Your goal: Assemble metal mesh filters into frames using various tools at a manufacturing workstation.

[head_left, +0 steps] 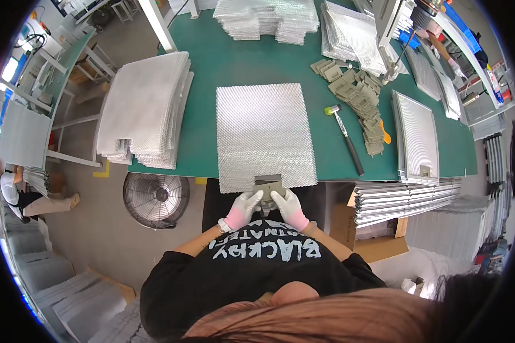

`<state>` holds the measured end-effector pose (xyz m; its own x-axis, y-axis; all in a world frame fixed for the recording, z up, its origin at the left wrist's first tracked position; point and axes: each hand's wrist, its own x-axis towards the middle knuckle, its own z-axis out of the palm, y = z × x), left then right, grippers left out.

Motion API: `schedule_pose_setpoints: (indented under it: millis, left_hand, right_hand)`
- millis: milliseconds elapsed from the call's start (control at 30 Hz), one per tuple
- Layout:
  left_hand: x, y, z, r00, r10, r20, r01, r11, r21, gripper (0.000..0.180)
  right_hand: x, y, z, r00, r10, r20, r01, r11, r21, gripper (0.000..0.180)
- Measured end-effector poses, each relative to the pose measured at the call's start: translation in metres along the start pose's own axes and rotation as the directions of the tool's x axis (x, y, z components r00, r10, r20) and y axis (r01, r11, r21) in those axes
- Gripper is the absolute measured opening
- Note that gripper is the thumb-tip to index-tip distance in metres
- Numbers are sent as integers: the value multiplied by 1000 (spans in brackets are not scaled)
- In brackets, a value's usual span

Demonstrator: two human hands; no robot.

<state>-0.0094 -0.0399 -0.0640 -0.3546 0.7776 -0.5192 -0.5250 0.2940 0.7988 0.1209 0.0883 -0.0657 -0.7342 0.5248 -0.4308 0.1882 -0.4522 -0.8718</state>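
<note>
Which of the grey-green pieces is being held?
The piece at the near edge of the centre mesh sheet, held between left hand and right hand; the others lie heaped beside the hammer.

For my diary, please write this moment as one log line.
hands: on grey piece | mesh sheet: notch facing hands | hammer: on table

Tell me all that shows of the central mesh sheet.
The sheet is silvery, roughly rectangular and metallic in look, with a notch in its near edge. It lies on the green table, that edge overhanging. At the notch, the gloved left hand and right hand hold a drab plate; contact with the sheet is unclear.
</note>
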Motion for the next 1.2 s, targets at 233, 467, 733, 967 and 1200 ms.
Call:
schedule_pose_setpoints:
  millis: [233,467,733,967,1200]
  left_hand:
    - [4,8,-1,998,21,64,-31,987,156,44]
    - [8,0,-2,997,4,75,5,991,-131,38]
    - [4,11,2,998,25,49,-26,999,24,38]
    - [5,6,8,1000,7,16,-5,992,-123,38]
    - [-10,55,-11,842,-402,360,-72,578,813,37]
  right_hand:
    - [-1,-14,0,943,21,-331,55,975,217,23]
    - [4,-3,-6,942,22,-334,14,994,104,27]
    - [5,-4,5,913,7,-409,27,997,77,25]
    - [8,9,3,918,-81,-389,83,996,-12,31]
    - [-4,11,4,998,-54,-13,55,998,30,39]
